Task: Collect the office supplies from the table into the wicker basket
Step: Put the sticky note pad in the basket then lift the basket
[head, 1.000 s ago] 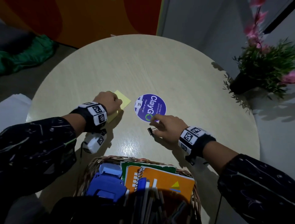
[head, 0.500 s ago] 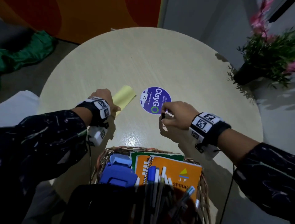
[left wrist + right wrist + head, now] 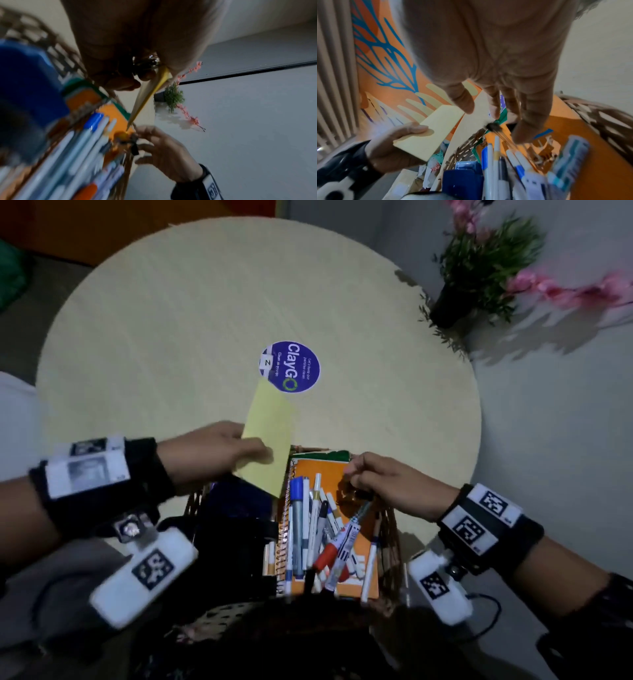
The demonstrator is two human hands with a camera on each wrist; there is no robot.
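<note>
Yellow sticky pad [image 3: 269, 436]: lifted off the worktop [image 3: 205, 313] since a second ago, pinched by left hand [image 3: 212, 450] above wicker basket [image 3: 394, 529]. Small black clip [image 3: 134, 146]: likewise carried over, right hand [image 3: 387, 481] fingers [image 3: 524, 129] loosening, release apparently underway. Worktop supplies nearly all collected.

Readable print is scarce here. The round purple sticker [image 3: 290, 367] on the table [image 3: 376, 344] carries "ClayGO" in large white letters, the O drawn as a green ring, and a white tag at its edge shows a "Z". Smaller lines sit beside the name, too fine to read. Square black-and-white coded markers sit on both wristbands, no letters legible.
</note>
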